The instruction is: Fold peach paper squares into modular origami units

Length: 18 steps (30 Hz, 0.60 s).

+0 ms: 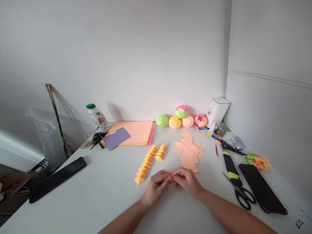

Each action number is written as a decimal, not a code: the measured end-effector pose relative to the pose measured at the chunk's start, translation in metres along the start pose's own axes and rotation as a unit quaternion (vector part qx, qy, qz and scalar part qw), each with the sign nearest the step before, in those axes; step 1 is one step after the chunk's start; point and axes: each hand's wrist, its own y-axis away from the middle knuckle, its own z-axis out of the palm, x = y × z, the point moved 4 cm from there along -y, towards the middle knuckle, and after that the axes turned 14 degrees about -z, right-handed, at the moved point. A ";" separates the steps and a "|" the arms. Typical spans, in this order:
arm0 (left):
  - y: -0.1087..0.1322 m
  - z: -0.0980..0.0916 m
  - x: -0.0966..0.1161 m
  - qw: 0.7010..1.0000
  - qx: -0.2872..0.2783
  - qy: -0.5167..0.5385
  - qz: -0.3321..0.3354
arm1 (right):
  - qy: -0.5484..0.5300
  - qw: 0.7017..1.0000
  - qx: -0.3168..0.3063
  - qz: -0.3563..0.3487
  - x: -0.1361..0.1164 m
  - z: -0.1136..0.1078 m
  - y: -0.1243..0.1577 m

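Observation:
Between the fingertips of my left hand and my right hand is a small folded piece of orange paper. Both hands pinch it just above the white table, and they cover most of it. Left of my hands runs a row of folded yellow-orange paper pieces, with a shorter group beside its far end. Beyond my right hand lies a loose pile of peach paper squares, with a bit of green paper showing under it.
Faceted paper balls stand along the wall. At right lie scissors, a cutter, a black phone and a glue bottle. At left are paper sheets, a purple sheet, a white bottle and a long black object.

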 end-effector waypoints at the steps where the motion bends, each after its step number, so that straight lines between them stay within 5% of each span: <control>1: 0.000 0.000 0.000 1.000 0.001 0.000 0.000 | -0.001 1.000 0.000 0.004 0.000 0.000 0.000; 18: 0.000 -0.001 -0.004 0.999 0.024 -0.006 -0.034 | 0.003 0.999 -0.021 0.025 0.006 0.000 0.002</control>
